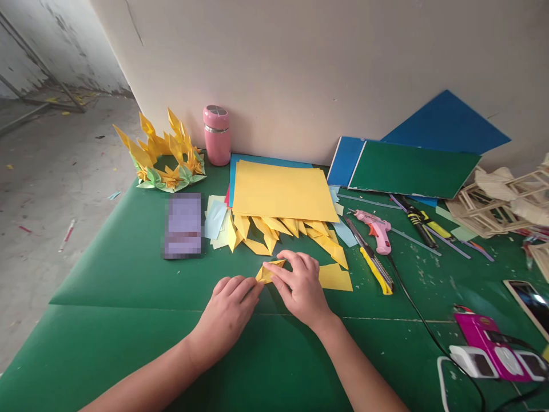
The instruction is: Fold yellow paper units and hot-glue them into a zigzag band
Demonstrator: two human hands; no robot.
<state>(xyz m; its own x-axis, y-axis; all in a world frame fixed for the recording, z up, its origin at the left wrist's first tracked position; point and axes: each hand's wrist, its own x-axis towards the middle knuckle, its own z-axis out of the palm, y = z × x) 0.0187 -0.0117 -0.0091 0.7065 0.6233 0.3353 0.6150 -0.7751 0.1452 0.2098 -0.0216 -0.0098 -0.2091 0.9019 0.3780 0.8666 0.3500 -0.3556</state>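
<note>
Between my hands, low over the green table, is a small folded piece of yellow paper [266,274]. My left hand [229,306] pinches its left corner, the fingers curled together. On the other side my right hand [302,283] grips it, thumb and forefinger on the fold. Just beyond lie several pointed, folded yellow paper pieces [269,228], partly under a stack of yellow sheets [283,191]. A flat yellow paper rectangle [337,277] rests right of my right hand, partly hidden by it.
A yellow paper crown [165,157] and a pink flask [217,137] stand at the back left. To the right lie a utility knife [375,269], a pink glue gun [375,229] with its black cord, and a magenta box [489,346]. Blue and green boards [414,169] lean against the wall.
</note>
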